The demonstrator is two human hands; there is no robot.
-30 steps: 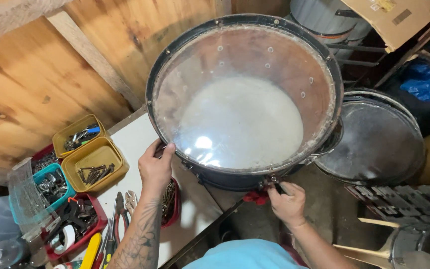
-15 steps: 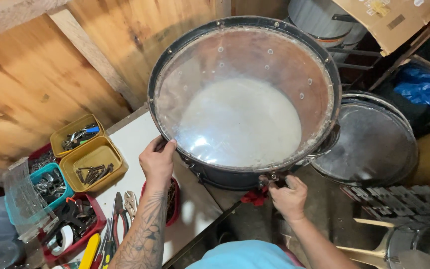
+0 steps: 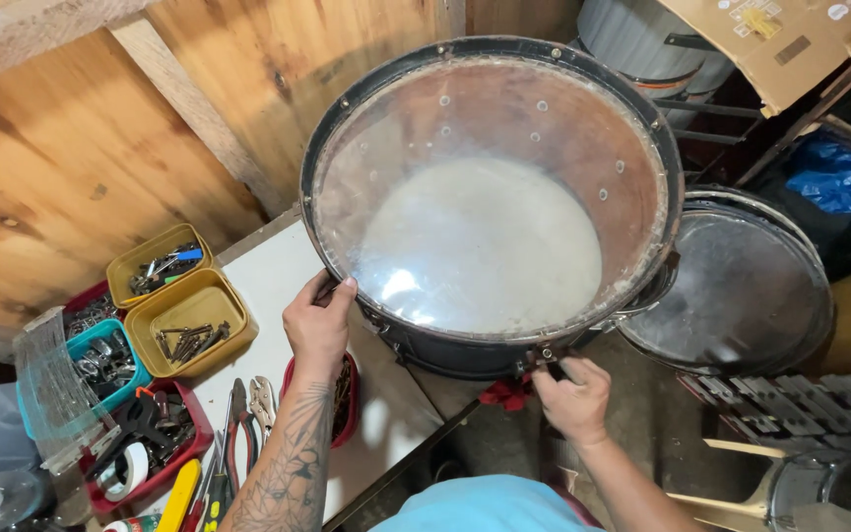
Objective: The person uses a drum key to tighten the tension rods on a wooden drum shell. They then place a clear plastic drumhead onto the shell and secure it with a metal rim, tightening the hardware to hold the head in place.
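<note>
A large black drum (image 3: 490, 202) with a clear head and a metal hoop rests on the white worktop (image 3: 268, 281), open side up toward me. My left hand (image 3: 319, 320) grips the hoop's near left edge with its fingers closed. At the near right edge, my right hand (image 3: 571, 394) is closed on a small tool at a tension lug; the tool is mostly hidden under the fingers.
Yellow trays (image 3: 189, 320) of small metal parts, a teal tray (image 3: 100, 360) and a red tray (image 3: 145, 433) sit left on the worktop, with pliers (image 3: 238, 424) beside them. A second drum (image 3: 741, 286) lies to the right. Wooden wall behind; cardboard box (image 3: 770, 39) top right.
The drum has shifted slightly in view. Both hands stay on the hoop's near edge, the left a little higher on the rim, the right still at the lug.
</note>
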